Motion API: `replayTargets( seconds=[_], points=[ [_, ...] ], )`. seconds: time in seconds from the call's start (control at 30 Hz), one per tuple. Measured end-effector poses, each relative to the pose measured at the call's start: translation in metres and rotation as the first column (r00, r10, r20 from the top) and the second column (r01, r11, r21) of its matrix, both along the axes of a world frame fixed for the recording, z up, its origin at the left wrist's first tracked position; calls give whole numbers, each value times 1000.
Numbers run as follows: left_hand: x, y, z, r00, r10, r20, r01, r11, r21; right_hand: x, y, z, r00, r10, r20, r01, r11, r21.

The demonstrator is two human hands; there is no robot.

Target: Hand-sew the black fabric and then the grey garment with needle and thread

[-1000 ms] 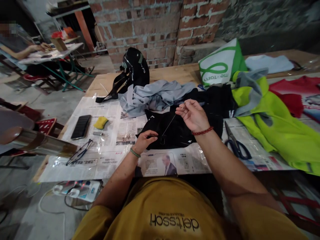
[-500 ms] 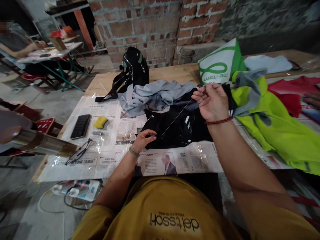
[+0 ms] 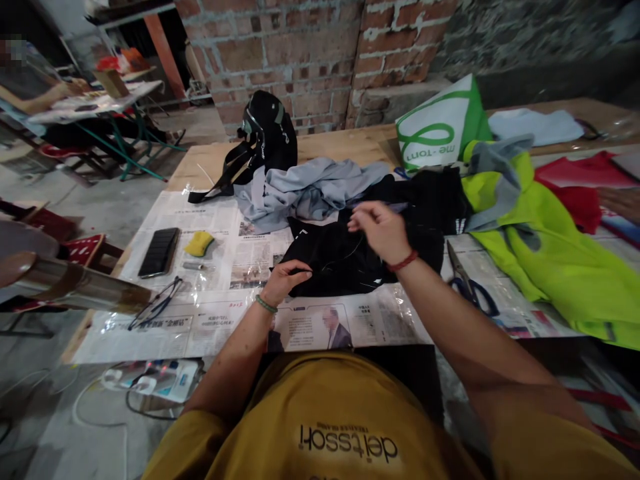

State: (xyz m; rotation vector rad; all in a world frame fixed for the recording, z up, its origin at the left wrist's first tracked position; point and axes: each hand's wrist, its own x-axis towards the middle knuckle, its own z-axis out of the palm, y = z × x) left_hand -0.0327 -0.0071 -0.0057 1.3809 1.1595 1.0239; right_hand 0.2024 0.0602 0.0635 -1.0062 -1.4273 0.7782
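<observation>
A black garment (image 3: 333, 250) with white marks lies crumpled on the newspaper in front of me. My left hand (image 3: 287, 280) pinches its left edge between thumb and fingers. Above the garment's right part is my right hand (image 3: 380, 230), fingers closed in a pinch and slightly blurred. From the cloth a thin pale sewing thread (image 3: 356, 250) curves slackly up towards that hand. Whether a needle sits in the fingertips is too small to make out. Scissors (image 3: 473, 290) with dark blue handles lie to the right of my right wrist.
Behind the garment are a grey cloth (image 3: 315, 190) and a black bag (image 3: 273, 130). A phone (image 3: 159, 252), yellow sponge (image 3: 199, 243), glasses (image 3: 157, 303) and metal flask (image 3: 75, 283) are left. A lime jacket (image 3: 530, 233) and green-white bag (image 3: 440, 127) lie right. Another person's hand (image 3: 620, 203) shows far right.
My right hand has come down and left from its raised place, and the thread has gone from taut to slack. The scissors have come into view. My left hand stays at the garment's edge.
</observation>
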Motion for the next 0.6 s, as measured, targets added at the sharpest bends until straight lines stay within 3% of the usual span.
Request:
replayTargets(
  seconds=[0.07,0.13,0.2,0.3,0.4,0.6],
  points=[
    [0,0,0,1000,6,0,-6,1000,-10,-15,-13,-15,927,122,353,-150,987,52],
    [0,0,1,1000,14,16,-14,1000,-28,-25,-22,-27,765,180,619,-279,958,66],
    [0,0,2,999,20,38,-18,999,-45,-29,-27,-36,612,192,767,-355,934,49],
    [1,-1,4,998,18,68,-13,998,-65,-30,-29,-42,477,184,859,-423,905,41],
    [2,-1,5,998,7,70,-3,998,-65,-29,-29,-43,428,165,889,-461,886,57],
    [1,-1,4,999,0,44,1,999,-32,-31,-30,-43,423,175,889,-508,858,73]
  ],
)
